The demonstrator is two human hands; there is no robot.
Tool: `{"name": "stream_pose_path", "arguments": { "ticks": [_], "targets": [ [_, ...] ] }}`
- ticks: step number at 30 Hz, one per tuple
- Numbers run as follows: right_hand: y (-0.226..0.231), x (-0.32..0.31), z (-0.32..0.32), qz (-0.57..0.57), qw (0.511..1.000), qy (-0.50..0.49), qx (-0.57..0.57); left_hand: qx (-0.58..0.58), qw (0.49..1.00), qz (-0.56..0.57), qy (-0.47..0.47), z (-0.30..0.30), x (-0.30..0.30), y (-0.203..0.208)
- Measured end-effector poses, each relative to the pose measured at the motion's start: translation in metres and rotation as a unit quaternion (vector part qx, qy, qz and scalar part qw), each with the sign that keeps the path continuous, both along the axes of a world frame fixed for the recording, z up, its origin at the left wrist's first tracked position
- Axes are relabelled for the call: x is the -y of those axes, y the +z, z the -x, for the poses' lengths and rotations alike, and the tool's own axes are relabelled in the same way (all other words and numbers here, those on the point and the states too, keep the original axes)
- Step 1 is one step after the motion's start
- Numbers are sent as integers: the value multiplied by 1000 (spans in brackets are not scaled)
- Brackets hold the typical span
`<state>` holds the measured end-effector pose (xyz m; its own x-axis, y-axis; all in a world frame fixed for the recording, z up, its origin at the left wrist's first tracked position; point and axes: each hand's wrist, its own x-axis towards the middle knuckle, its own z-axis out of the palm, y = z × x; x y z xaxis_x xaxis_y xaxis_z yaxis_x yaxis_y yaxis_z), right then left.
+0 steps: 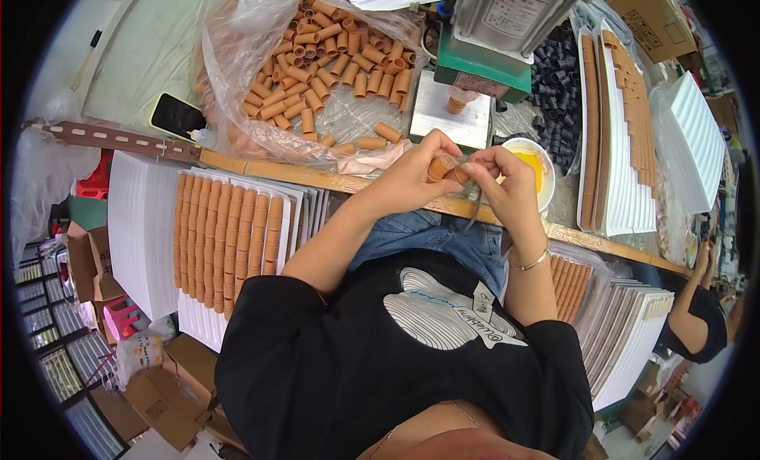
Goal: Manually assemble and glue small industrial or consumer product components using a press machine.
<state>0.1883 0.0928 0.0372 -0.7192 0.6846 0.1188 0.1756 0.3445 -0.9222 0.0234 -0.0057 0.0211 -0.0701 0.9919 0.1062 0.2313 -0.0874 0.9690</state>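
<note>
Over the wooden table edge, my left hand (pixel 413 175) grips a short orange-brown plastic tube (pixel 440 169) between thumb and fingers. My right hand (pixel 507 181) is closed in a pinch at a second orange-brown piece (pixel 457 175), right beside the tube. Fingers partly cover both pieces, so I cannot tell whether they are joined. Just beyond my hands, another orange-brown piece (pixel 457 105) is on the metal plate (pixel 427 127) of a green and grey press (pixel 483 72). A white bowl of yellow stuff (pixel 529 165) stands close to my right hand.
Many loose tubes (pixel 317 72) lie on clear plastic at the back left, near a phone (pixel 176 115). Black parts (pixel 554 88) are heaped right of the press. White trays with rows of tubes (pixel 229 238) flank me. Another person's arm (pixel 690 302) shows far right.
</note>
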Motion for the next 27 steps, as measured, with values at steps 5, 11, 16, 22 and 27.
{"name": "stream_pose_path", "arguments": {
  "ticks": [5, 11, 16, 22, 27],
  "targets": [
    [-7, 7, 9, -112, 986, -111, 55, -136, 979, -95, 119, -21, -1, -15],
    [-6, -6, 10, -139, 984, -92, 70, -267, 942, -111, 171, 3, 7, -14],
    [-14, -85, -30, -177, 940, -246, 156, -413, 823, 51, 387, 118, 30, -7],
    [-46, -139, -41, -293, 849, -202, 390, -476, 772, 241, 346, 148, 48, -16],
    [-59, -160, -35, -343, 823, -232, 389, -383, 833, 184, 354, 126, 45, -8]
  ]
}}
